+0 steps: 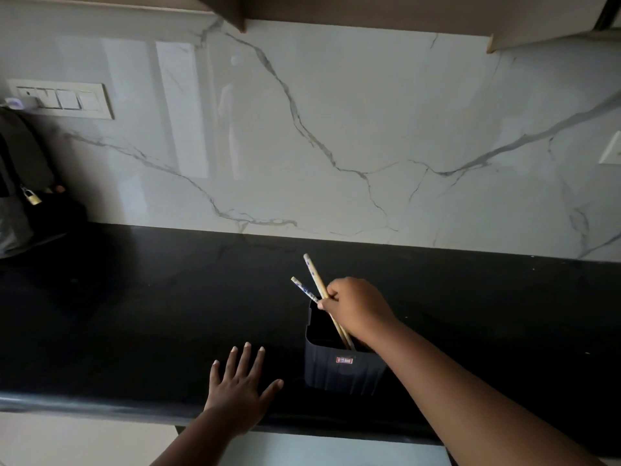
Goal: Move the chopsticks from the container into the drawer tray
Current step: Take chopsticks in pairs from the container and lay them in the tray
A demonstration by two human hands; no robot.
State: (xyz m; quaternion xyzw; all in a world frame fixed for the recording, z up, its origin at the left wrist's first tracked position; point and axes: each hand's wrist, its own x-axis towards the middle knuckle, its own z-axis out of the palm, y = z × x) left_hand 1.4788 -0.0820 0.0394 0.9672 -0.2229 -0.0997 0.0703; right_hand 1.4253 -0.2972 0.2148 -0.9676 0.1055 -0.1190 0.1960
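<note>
A dark ribbed container [342, 369] with a small red label stands on the black countertop [151, 314] near its front edge. Two pale wooden chopsticks [314, 275] with blue-patterned tops lean out of it toward the wall, their lower ends inside the container. My right hand [356, 307] is over the container's mouth, fingers closed around both chopsticks at mid-length. My left hand [240, 385] lies flat on the counter to the left of the container, fingers spread, holding nothing. No drawer or tray is in view.
A white marble backsplash [336, 146] rises behind the counter. A switch panel [62, 99] is on the wall at left. A dark bag with a brass padlock [32, 198] sits at the counter's far left. Upper cabinets [369, 11] hang overhead.
</note>
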